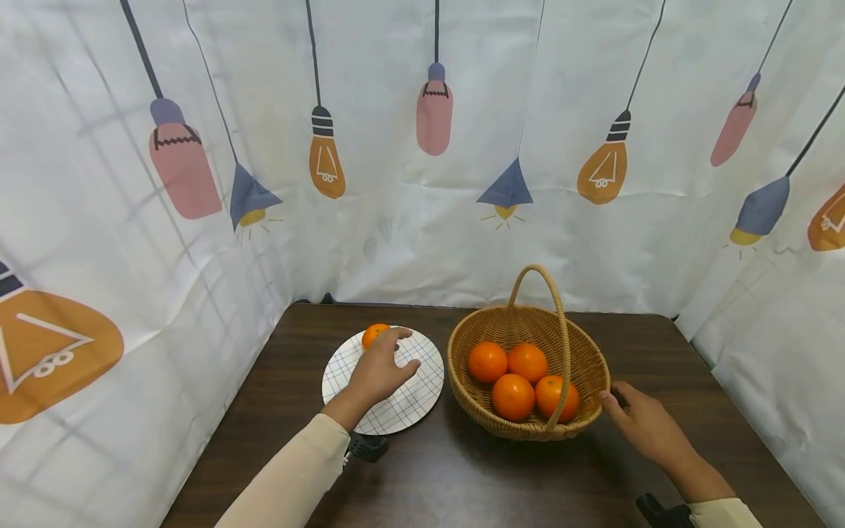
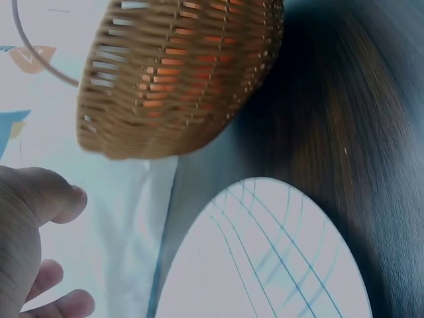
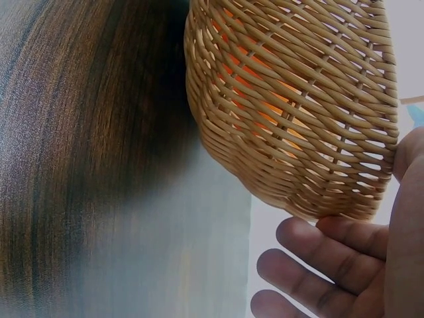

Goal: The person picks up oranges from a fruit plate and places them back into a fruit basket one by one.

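My left hand [image 1: 383,370] hovers over a round white plate [image 1: 422,392] with blue grid lines, thumb and fingers spread apart and nothing between them. An orange [image 1: 373,335] sits at the plate's far left, partly behind the fingers. To the right stands a wicker basket [image 1: 472,403] with a tall arched handle, and several oranges [image 1: 513,397] lie inside it. My right hand [image 1: 647,425] pinches the basket's right rim, thumb at the rim and fingertips [image 3: 298,232] against the woven outer side. The left wrist view shows the left thumb [image 2: 59,195] apart from the basket.
Plate and basket stand side by side on a dark wooden table [image 1: 422,477]. A white curtain [image 1: 396,242] printed with hanging lamps encloses the table's back and sides. The basket's handle [image 1: 561,323] arches up high above the oranges.
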Available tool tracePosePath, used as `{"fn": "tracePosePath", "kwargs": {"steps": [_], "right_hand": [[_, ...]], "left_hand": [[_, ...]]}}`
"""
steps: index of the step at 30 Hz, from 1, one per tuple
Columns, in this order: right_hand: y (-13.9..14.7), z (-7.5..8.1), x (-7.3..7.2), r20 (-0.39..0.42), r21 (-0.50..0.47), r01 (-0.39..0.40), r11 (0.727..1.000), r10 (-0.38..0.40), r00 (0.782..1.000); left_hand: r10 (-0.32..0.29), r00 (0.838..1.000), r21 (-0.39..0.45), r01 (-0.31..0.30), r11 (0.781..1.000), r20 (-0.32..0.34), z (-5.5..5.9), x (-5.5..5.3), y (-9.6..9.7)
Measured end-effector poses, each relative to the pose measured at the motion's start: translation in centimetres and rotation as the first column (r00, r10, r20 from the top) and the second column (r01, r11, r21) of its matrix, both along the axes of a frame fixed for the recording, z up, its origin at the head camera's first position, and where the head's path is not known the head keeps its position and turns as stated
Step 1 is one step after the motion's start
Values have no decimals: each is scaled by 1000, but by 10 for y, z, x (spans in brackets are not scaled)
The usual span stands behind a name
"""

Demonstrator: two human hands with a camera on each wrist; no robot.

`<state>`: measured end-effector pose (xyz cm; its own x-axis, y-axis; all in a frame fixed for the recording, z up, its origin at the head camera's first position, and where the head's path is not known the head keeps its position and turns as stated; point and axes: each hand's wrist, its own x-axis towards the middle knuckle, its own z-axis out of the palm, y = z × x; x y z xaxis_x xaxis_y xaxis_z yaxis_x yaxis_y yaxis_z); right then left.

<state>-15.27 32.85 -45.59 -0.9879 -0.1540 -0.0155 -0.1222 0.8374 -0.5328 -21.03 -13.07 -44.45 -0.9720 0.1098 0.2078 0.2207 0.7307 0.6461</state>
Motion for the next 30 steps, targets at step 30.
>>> {"fn": "tracePosePath", "kwargs": {"steps": [30], "right_hand": [[0,0,0,18,-14,1,1000,-1,1000]], "left_hand": [[219,975,-22,-220,975,-34,-27,-18,-52]]}}
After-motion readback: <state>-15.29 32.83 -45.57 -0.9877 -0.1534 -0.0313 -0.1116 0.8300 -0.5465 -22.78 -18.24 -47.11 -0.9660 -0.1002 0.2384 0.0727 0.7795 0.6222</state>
